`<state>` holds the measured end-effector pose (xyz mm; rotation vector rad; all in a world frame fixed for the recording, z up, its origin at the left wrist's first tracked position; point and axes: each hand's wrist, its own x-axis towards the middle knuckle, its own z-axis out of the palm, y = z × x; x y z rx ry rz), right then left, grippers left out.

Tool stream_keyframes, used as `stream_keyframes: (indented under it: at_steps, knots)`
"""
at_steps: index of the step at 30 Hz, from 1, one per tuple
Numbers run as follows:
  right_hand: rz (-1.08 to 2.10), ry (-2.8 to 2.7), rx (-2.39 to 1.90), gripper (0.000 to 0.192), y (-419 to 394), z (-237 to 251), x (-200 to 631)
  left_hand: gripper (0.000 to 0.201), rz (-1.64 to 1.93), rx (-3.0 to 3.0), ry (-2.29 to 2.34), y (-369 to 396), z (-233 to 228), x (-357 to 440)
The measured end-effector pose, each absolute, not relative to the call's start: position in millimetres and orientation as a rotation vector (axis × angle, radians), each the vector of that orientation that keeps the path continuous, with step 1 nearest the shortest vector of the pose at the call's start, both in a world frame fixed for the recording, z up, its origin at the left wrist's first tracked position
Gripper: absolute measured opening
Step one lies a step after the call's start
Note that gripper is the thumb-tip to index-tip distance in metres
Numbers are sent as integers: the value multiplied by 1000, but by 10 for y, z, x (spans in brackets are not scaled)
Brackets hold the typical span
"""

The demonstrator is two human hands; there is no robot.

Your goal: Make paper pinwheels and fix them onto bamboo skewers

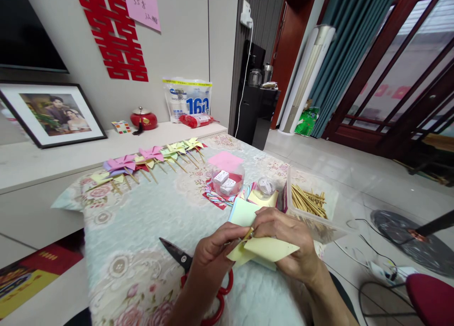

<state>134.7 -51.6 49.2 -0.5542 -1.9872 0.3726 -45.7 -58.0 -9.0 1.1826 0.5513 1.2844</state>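
Yellow paper pinwheel: pinched at its centre between left hand and right hand, above scissors. Risk: folded corners may spring loose if the pinch slackens.

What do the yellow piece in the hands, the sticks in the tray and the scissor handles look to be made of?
Yellow piece: thin matte paper, by its sharp folds. Sticks: probably bamboo or wood, pale tan and unvarnished; too small to be sure. Tray: clear plastic, see-through walls. Scissor handles: glossy red, likely plastic; blades dark, likely metal.
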Motion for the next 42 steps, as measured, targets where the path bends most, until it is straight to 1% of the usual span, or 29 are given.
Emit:
stream_keyframes:
  at_steps: [11, 23, 28, 42]
  knots:
    - [406, -2015, -558, 16, -515, 497, 1361, 25, 1344, 1335, 520, -587, -84, -479]
    - [382, -2012, -563, 15, -509, 512, 1334, 22, 1349, 1319, 570, -584, 8, -468]
    - [375, -2006, -565, 14, -508, 507, 1338, 22, 1379, 1351, 553, -589, -24, -468]
    - [406, -1990, -544, 15, -509, 467, 1331, 25, 1410, 1455, 584, -600, 17, -491]
